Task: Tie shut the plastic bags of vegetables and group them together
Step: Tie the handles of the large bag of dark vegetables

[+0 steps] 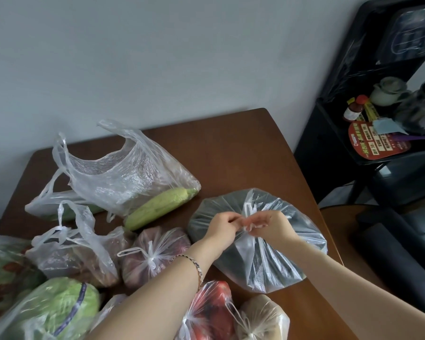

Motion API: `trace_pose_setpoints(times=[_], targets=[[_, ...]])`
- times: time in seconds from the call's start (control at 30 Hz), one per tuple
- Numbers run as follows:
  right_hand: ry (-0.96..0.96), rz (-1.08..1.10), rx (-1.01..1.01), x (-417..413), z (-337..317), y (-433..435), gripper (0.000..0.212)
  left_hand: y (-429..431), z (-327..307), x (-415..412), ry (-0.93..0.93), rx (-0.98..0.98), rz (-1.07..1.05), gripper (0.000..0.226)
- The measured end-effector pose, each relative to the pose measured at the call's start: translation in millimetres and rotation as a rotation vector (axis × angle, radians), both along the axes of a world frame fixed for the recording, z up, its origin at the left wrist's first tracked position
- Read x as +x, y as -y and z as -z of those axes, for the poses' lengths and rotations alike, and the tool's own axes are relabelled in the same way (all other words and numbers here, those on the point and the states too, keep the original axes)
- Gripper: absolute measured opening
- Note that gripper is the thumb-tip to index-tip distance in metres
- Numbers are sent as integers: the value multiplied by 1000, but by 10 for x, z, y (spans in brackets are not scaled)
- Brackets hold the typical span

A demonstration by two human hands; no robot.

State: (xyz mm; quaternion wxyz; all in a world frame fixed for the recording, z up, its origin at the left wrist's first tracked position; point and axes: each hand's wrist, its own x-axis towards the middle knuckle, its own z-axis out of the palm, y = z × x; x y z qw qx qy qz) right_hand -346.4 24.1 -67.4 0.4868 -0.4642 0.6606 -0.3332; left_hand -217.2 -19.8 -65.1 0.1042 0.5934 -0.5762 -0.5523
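On brown table (231, 148): clear bag of dark contents (263, 261), handles (248, 209) pinched between left hand (221, 228) and right hand (268, 224). Bracelet (198, 268) on left wrist. Behind, open bag (123, 175) with pale green vegetable (157, 208). Near left forearm, knotted bag of reddish produce (155, 253), untied bag of brown produce (71, 261) beside it; tied bag of red produce (211, 312); bagged cabbage (57, 307). At right, black shelf (324, 138).

What fills the dark bag (260, 261) on the right of the desk (231, 155) cannot be told through the plastic. The near edge cuts off the cabbage bag (54, 307), the red bag (206, 312) and the pale bag (263, 320). Print on the red card (378, 143) on the far right shelf (329, 143) is too small to read.
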Motion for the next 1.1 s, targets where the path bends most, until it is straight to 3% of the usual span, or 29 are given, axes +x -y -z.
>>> trace_pose_setpoints(times=[0.17, 0.37, 0.57, 0.83, 0.97, 1.1], targets=[[-229, -4, -173, 79, 74, -99, 29, 32, 15, 17, 39, 59, 14, 19], [-631, -339, -410, -52, 122, -60, 10, 72, 4, -7, 62, 97, 38, 24], [-1017, -505, -527, -80, 76, -59, 16, 56, 34, -67, 186, -62, 42, 20], [-935, -334, -374, 11, 213, -333, 15, 82, 198, -4, 336, -166, -14, 23], [-948, -383, -208, 47, 90, -297, 5, 96, 174, 24, 371, -185, 89, 24], [-902, -541, 88, 39, -197, -98, 30, 242, -93, 278, 389, -330, 203, 20]])
